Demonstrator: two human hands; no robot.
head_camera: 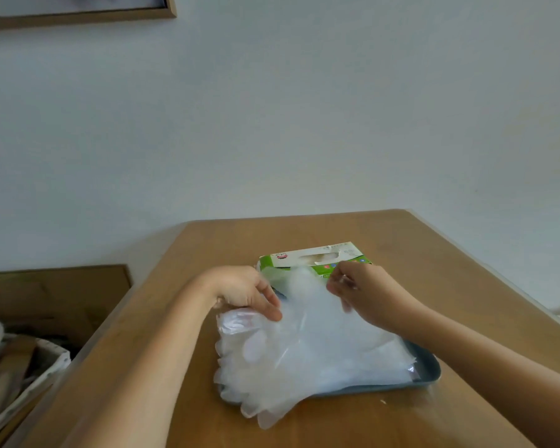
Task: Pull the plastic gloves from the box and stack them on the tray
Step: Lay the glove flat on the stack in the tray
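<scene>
At the tray (pixel 429 371), on the table (pixel 385 240): plastic gloves (pixel 304 357) stacked, both hands at the far edge.
Just behind the tray, the box (pixel 311 258) is partly screened by the right hand (pixel 362 292), fingertips pinched on the top glove (pixel 311 302). Left hand (pixel 243 291) fingers are curled at the stack's far-left corner; grip blurred, cannot be told. Tray mostly covered, glove fingers overhanging its near-left rim. Bare table is left on both sides; a basket (pixel 29 376) is cut off far left.
</scene>
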